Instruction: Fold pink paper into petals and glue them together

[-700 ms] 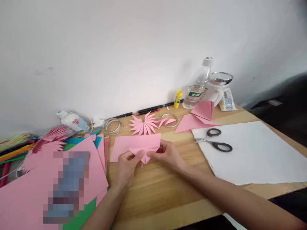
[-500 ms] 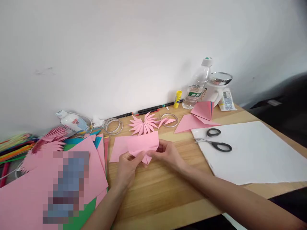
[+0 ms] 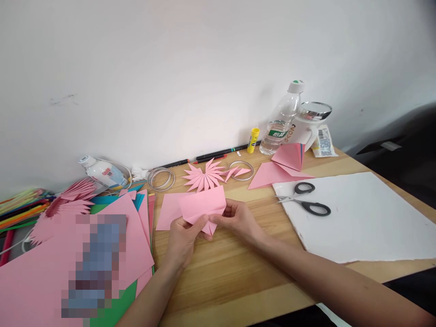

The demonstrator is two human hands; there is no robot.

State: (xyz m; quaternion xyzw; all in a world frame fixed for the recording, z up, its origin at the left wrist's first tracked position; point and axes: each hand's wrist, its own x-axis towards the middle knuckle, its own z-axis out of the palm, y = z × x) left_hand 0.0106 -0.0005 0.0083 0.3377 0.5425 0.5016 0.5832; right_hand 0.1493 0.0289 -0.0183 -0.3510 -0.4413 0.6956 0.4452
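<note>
A folded sheet of pink paper (image 3: pixel 203 202) is held between my two hands, its lower end coming to a point. My left hand (image 3: pixel 184 236) pinches its left side with the thumb on top. On the right side, my right hand (image 3: pixel 241 221) grips it, thumb near the other thumb and fingers behind the paper. Another pink sheet (image 3: pixel 167 210) lies flat on the table, partly covered by the held one. Just beyond stands a spiky pink folded-paper fan ring (image 3: pixel 205 176). The fingertips behind the paper are mostly hidden.
Scissors (image 3: pixel 303 200) lie on a white board (image 3: pixel 361 222) at the right. A water bottle (image 3: pixel 281 120), a mug (image 3: pixel 308 125) and a yellow glue stick (image 3: pixel 253 140) stand near the wall. Tape rings (image 3: pixel 161 180) and pens (image 3: pixel 175 164) line the back. Pink sheets (image 3: pixel 37 277) cover the left.
The held paper has tilted slightly, its pointed lower end shifting a little to the right. Both hands keep their grip in nearly the same place.
</note>
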